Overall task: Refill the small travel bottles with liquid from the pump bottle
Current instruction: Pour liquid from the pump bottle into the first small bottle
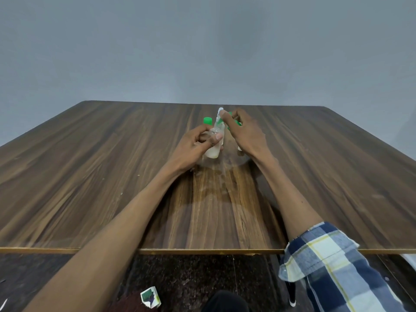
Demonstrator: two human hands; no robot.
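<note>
Wooden table (90, 176), far centre: my left hand (191, 146) grips travel bottle (213, 147); right hand (245, 131) pinches pump nozzle (220, 111). Misaligned spout risks spill.

left hand (195, 144) — fingers curled in a grip | right hand (242, 129) — fingertips pinching, arm outstretched

Over the table (90, 176), I hold a small bottle (213, 149) in my left hand (193, 147); my right hand (245, 131) sits just right of it, fingers at the pump top (220, 111). A capped bottle (207, 121) stands just behind the grip.
</note>
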